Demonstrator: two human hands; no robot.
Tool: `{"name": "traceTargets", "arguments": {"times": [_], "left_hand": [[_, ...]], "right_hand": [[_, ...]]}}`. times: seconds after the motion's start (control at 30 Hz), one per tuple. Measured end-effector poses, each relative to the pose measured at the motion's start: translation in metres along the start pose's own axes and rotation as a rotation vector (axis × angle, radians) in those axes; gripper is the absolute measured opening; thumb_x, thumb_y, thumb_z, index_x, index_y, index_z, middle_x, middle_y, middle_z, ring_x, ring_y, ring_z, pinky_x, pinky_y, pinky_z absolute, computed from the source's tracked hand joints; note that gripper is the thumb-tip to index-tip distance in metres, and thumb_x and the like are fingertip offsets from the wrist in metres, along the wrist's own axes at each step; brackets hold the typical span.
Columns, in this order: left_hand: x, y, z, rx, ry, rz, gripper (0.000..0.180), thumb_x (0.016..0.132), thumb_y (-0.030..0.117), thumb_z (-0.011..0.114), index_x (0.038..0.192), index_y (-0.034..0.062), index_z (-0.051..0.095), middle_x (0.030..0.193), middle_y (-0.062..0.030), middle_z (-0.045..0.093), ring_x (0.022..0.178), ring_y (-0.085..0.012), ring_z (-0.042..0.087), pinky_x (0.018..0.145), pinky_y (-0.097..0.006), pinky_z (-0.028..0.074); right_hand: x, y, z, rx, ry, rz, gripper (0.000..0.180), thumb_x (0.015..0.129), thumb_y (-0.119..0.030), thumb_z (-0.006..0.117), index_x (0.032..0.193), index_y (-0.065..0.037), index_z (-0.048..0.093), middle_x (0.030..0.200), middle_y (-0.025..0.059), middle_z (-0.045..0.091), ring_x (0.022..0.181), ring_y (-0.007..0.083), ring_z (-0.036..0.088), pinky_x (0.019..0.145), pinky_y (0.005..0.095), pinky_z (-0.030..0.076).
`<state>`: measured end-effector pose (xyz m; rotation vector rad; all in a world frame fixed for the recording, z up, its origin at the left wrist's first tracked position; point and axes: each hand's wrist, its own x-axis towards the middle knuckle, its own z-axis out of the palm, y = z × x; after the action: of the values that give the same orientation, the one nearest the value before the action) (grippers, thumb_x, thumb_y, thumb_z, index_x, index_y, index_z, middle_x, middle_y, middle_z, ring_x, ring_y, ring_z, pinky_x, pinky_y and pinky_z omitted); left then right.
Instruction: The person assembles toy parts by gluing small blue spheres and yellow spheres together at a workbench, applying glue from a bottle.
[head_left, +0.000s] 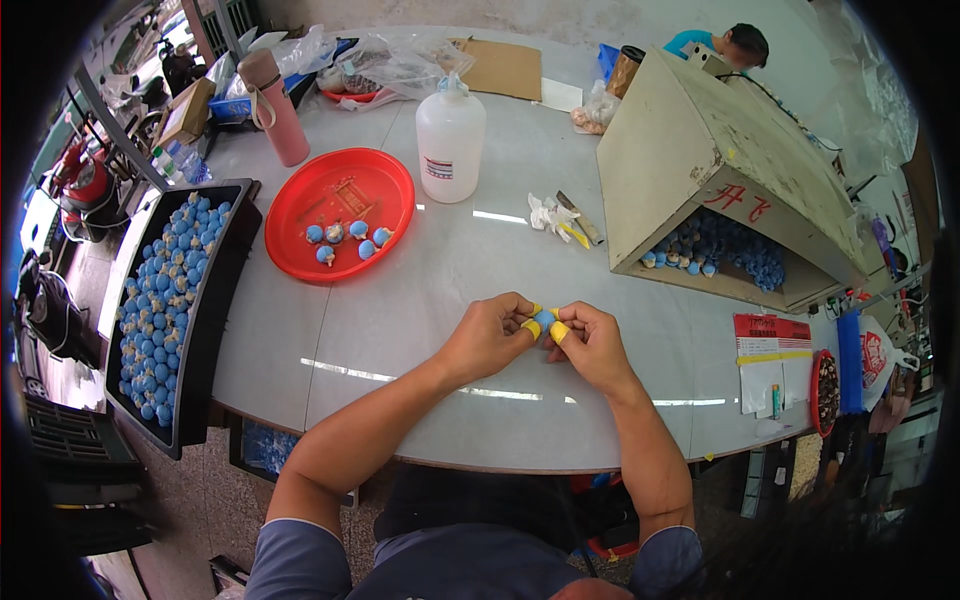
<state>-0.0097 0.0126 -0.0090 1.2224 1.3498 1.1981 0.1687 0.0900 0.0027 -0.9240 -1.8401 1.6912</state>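
Note:
Between my two hands, over the middle of the table, is a small blue ball-shaped piece [545, 319]. My left hand [490, 335] pinches it from the left and my right hand [592, 345] from the right. Yellow covers wrap several of my fingertips and thumbs. The fingers hide most of the piece, so its details do not show. Several similar blue pieces with cream-coloured parts lie in a round red tray [300, 215] to the left. Many more fill a long black bin [232, 245] at the table's left end.
A white plastic bottle [452, 150] and a pink flask [278, 115] stand at the back. An open-fronted beige metal box [690, 150] with blue pieces inside is at right. Crumpled tissue [550, 215] lies by a knife-like tool [580, 217]. Papers [775, 375] lie far right. Another person [700, 42] sits behind the box.

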Motion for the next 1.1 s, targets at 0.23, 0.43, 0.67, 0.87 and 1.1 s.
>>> {"name": "traceTargets", "arguments": {"times": [0.23, 0.43, 0.67, 0.87, 1.1], "left_hand": [[0.0, -0.002, 0.002, -0.093, 0.055, -0.045, 0.038, 0.09, 0.013, 0.068, 0.114, -0.0131, 0.054, 0.096, -0.0143, 0.067, 0.083, -0.0134, 0.065, 0.073, -0.026, 0.054], [0.011, 0.005, -0.024, -0.603, 0.34, -0.105, 0.032, 0.097, 0.019, 0.059, 0.116, -0.0064, 0.053, 0.102, -0.0137, 0.065, 0.091, -0.0186, 0.066, 0.079, -0.027, 0.055], [0.031, -0.008, -0.108, -1.211, 0.833, 0.093, 0.04, 0.105, 0.027, 0.037, 0.127, -0.0055, 0.043, 0.127, -0.0187, 0.054, 0.114, -0.0252, 0.059, 0.095, -0.031, 0.054], [0.026, 0.001, -0.096, -1.268, 0.784, 0.054, 0.045, 0.104, 0.032, 0.033, 0.128, -0.0047, 0.042, 0.132, -0.0201, 0.053, 0.118, -0.0265, 0.057, 0.096, -0.032, 0.054], [0.022, -0.004, -0.049, -0.911, 0.518, -0.016, 0.039, 0.101, 0.028, 0.04, 0.126, -0.001, 0.048, 0.12, -0.0168, 0.061, 0.107, -0.0244, 0.062, 0.087, -0.032, 0.054]], "right_hand": [[0.003, 0.001, 0.009, 0.096, 0.049, 0.013, 0.012, 0.094, 0.0, 0.054, 0.104, 0.007, 0.057, 0.083, 0.01, 0.066, 0.064, 0.0111, 0.063, 0.059, 0.0242, 0.054], [-0.001, -0.007, 0.006, 0.131, 0.147, 0.013, 0.019, 0.095, -0.002, 0.052, 0.11, 0.004, 0.059, 0.083, 0.0083, 0.065, 0.062, 0.01, 0.06, 0.059, 0.0238, 0.053], [0.009, 0.012, -0.007, 0.194, 0.196, -0.035, 0.019, 0.093, -0.002, 0.053, 0.11, 0.006, 0.057, 0.087, 0.0085, 0.063, 0.066, 0.0108, 0.06, 0.058, 0.0253, 0.053], [0.013, 0.004, -0.023, 0.275, 0.343, -0.059, 0.019, 0.095, -0.005, 0.054, 0.112, 0.002, 0.058, 0.087, 0.0084, 0.063, 0.066, 0.0099, 0.06, 0.06, 0.0256, 0.051], [0.015, 0.012, -0.116, 0.174, 0.797, -0.142, 0.029, 0.087, -0.002, 0.057, 0.115, -0.004, 0.056, 0.101, 0.0088, 0.061, 0.073, 0.0181, 0.062, 0.061, 0.03, 0.048]]}}
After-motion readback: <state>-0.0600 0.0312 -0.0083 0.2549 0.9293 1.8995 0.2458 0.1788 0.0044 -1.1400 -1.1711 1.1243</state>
